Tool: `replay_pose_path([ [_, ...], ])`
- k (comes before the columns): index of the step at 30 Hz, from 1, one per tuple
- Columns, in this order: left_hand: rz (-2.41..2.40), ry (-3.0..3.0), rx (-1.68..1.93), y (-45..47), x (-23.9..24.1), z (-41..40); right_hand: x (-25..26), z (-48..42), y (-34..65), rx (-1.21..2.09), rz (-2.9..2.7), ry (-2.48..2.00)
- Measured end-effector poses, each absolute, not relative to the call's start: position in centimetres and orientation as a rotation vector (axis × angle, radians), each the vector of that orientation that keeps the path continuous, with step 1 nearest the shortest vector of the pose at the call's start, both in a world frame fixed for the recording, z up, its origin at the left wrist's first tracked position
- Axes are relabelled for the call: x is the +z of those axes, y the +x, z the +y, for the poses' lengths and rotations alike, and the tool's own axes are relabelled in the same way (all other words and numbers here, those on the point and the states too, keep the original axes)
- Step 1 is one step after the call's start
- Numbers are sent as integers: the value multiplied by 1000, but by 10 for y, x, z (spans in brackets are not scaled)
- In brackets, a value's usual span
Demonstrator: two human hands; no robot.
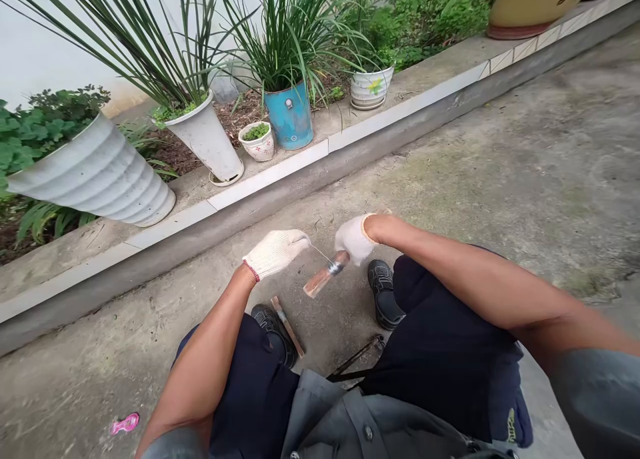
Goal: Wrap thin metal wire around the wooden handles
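My left hand (pixel 277 251), in a white knit glove, is closed in a pinch on a thin pale strand that looks like wire (pixel 321 253). This runs taut to a short wooden stick (pixel 320 281), where silvery turns wrap round a dark band. My right hand (pixel 355 239), also gloved, is wrapped round the stick's upper end. The stick slants down to the left, above the concrete between my feet. A second wooden stick (pixel 289 328) with a grey band lies beside my left shoe (pixel 273 332).
A pink object (pixel 125 424) lies on the concrete at lower left. A thin dark object (pixel 360 354) between my legs is partly hidden. A tiled ledge (pixel 270 189) runs across in front, bearing a blue pot (pixel 290 116), a small pot (pixel 257 142) and white planters (pixel 100 172).
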State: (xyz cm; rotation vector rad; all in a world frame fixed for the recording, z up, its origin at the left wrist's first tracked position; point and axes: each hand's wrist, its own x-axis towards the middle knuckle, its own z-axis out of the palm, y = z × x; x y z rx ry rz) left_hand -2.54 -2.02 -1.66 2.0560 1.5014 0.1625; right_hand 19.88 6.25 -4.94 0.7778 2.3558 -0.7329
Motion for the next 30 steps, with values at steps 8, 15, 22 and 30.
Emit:
replay_pose_path([
  [8,1386,1999,222,-27,-24,-16,-9,57,212,-1214,2524,679],
  [15,1427,2001,241,-22,-15,-21,10,71,210,-1320,2606,1669],
  [22,1414,1986,135,-19,-11,-23,-16,105,216,-429,2516,1813],
  [30,1504,2082,183,-28,-9,-23,-52,70,196,-466,2310,992],
])
